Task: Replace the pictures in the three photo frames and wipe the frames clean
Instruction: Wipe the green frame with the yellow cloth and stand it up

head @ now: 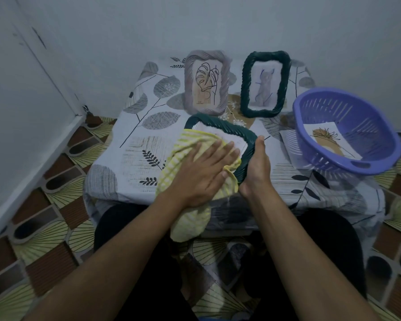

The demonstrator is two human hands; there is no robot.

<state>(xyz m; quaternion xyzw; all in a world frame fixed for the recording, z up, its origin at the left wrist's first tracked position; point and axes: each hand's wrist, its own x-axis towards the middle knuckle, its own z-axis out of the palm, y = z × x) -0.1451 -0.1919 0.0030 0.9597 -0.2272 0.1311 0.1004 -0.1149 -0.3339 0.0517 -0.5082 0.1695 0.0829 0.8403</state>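
A dark green photo frame (227,129) lies tilted near the front of the low table. My left hand (202,172) presses a yellow checked cloth (190,144) flat onto its glass with straight fingers. My right hand (256,167) grips the frame's right edge, thumb up along the rim. Two more frames stand against the wall: a grey-mauve one (206,81) with a leaf drawing and a dark green one (264,83) with a pale figure drawing. The cloth hides most of the picture in the frame under my hands.
A purple plastic colander basket (347,133) at the right holds a loose picture (329,140), and a sheet lies under it. A leaf-patterned cloth (134,140) covers the table. Walls close in behind and at the left. My legs are under the table's front edge.
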